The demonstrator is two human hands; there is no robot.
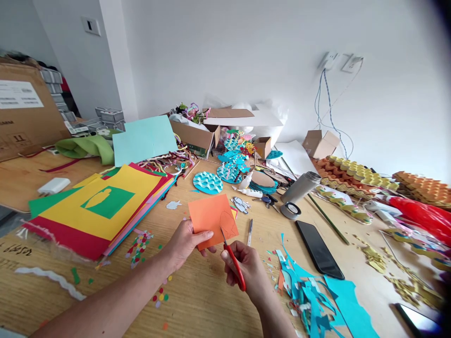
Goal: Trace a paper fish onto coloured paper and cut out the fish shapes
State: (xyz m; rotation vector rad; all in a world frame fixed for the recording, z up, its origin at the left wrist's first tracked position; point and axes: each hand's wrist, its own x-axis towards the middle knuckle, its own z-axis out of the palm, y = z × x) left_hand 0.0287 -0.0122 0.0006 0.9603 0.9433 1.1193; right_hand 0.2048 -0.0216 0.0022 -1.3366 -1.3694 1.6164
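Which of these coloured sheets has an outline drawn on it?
The orange sheet, held in the left hand and meeting the scissors. The yellow sheet and pale blue sheet, farther left, show no drawing.

The cardboard box [42,122] bears "MM" and up arrows [20,138].

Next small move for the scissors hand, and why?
Probably snip along the drawn outline: the right hand has the red scissors with the blades at the orange paper's lower edge, beside that line, and the left hand grips the sheet.
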